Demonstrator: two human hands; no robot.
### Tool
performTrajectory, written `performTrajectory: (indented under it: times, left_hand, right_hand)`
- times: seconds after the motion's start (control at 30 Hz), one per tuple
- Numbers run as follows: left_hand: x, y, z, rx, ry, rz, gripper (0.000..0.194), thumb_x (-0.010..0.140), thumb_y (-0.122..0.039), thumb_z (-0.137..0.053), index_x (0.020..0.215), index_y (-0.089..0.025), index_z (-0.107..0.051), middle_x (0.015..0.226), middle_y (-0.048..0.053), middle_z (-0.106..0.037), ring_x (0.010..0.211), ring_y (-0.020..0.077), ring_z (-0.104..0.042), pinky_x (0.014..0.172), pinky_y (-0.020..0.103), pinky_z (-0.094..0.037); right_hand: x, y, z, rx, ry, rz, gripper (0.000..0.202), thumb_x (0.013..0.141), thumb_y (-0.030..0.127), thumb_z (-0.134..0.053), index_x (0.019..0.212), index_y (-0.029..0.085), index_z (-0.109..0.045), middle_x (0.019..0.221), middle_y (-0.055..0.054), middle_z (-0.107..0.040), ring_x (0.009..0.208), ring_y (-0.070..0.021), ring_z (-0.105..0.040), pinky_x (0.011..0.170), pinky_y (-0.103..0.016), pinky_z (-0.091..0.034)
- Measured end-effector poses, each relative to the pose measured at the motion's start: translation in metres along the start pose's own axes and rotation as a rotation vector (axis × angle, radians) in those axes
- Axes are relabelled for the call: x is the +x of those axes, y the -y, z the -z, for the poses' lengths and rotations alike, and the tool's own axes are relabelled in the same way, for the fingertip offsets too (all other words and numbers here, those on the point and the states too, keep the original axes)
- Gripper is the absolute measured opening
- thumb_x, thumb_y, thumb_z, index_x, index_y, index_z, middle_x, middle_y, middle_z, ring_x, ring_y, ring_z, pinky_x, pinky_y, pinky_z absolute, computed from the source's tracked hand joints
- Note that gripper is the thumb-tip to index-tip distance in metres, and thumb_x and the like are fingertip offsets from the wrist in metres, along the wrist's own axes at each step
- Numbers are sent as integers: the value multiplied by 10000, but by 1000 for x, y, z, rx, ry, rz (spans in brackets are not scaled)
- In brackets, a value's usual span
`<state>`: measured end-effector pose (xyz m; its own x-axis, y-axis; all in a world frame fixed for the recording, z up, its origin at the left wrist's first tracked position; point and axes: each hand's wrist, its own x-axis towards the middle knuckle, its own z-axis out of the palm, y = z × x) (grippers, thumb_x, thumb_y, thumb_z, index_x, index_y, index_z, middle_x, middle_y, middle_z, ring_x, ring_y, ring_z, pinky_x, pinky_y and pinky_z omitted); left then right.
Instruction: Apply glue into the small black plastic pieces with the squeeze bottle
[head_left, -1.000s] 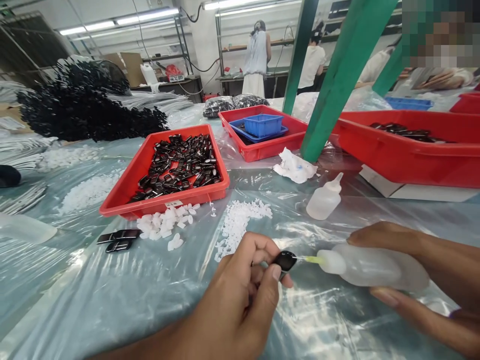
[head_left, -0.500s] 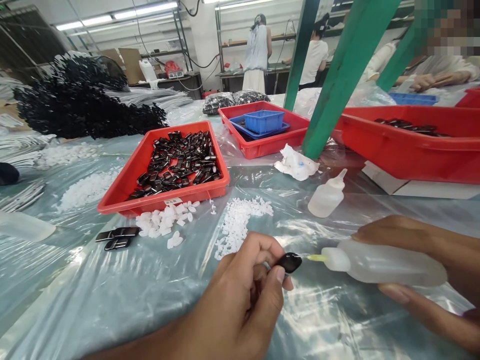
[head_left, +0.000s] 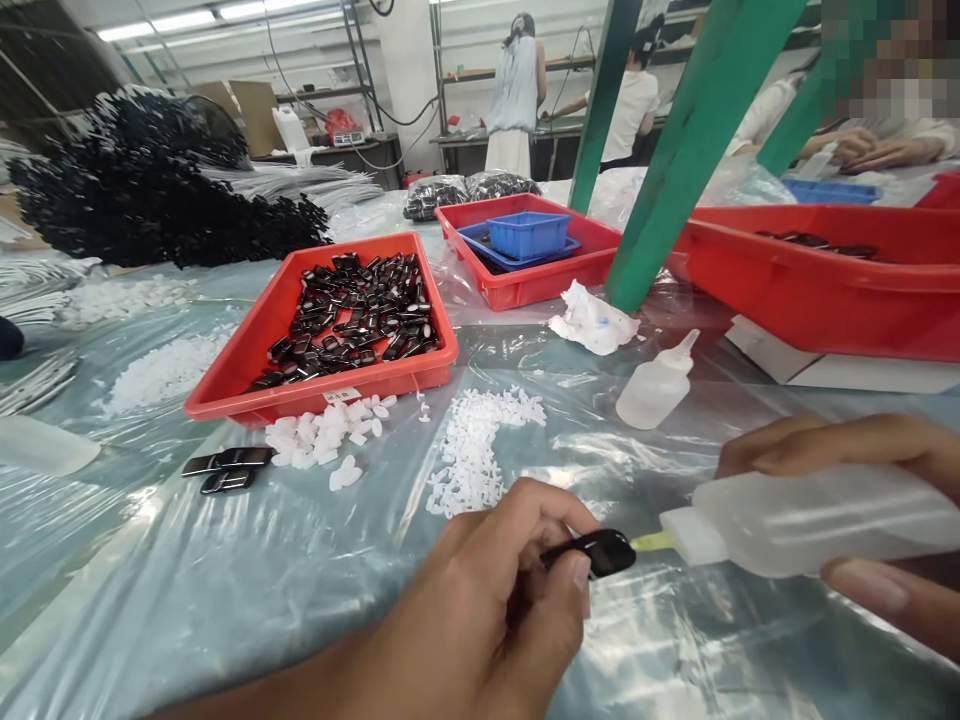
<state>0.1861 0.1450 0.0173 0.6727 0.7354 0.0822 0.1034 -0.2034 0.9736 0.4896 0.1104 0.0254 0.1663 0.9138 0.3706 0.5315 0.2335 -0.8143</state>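
Between the thumb and fingers of my left hand (head_left: 502,590) is a small glossy black plastic piece (head_left: 611,552), its rounded end pointing right. My right hand (head_left: 892,450) is wrapped round a translucent squeeze bottle (head_left: 795,520), held on its side. The bottle's thin yellowish nozzle tip (head_left: 654,541) meets or nearly meets the end of the black piece; I cannot tell if they touch. Just beyond my left hand lies a heap of tiny white plastic parts (head_left: 469,460). White oval pieces (head_left: 319,435) and a few black pieces (head_left: 229,468) lie farther left.
A red tray (head_left: 319,400) of black pieces stands ahead. Behind it, another red tray (head_left: 517,292) holds blue trays (head_left: 529,238). A second squeeze bottle (head_left: 656,390), crumpled tissue (head_left: 592,320) and green post (head_left: 675,150) are to the right. Other people work at the back.
The black piece now shows more of its length in my left hand, which has shifted slightly right. The squeeze bottle has moved right and tilted, its nozzle still by the piece's end.
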Motion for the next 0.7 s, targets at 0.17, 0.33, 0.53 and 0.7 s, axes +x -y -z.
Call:
performTrajectory:
  times: [0.17, 0.33, 0.53, 0.7]
  left_hand:
    - [1, -5, 1, -34, 14, 65, 161, 1084, -278, -478, 1181, -208, -586, 841, 8, -612, 658, 97, -501, 565, 190, -375]
    - [0, -12, 1, -15, 17, 117, 163, 1083, -279, -470, 1176, -205, -582, 854, 9, -605, 675, 101, -493, 573, 205, -363]
    - [-1, -16, 0, -13, 6, 139, 171, 1086, -298, -475, 1168, -201, -589, 866, 17, -609, 713, 111, -506, 585, 219, -356]
    - [-1, -16, 0, 8, 7, 164, 165, 1085, -296, -476, 1171, -212, -589, 876, 10, -616, 728, 111, -511, 628, 221, -380]
  right_hand:
    - [2, -4, -8, 5, -61, 22, 522, 633, 705, -862, 990, 344, -743, 807, -78, -704, 920, -413, -733, 593, -422, -663]
    - [-2, -2, -4, -27, -39, 38, 498, 649, 641, -886, 1022, 347, -738, 874, -80, -729, 938, -417, -740, 586, -421, -667]
    - [-6, -1, 5, -95, 198, 95, 336, 826, 502, -808, 1117, 390, -683, 1075, -56, -751, 1045, -390, -751, 485, -342, -630]
    - [-8, -6, 10, -118, 206, 111, 350, 838, 475, -802, 1147, 393, -658, 1088, -64, -735, 1086, -398, -733, 525, -365, -649]
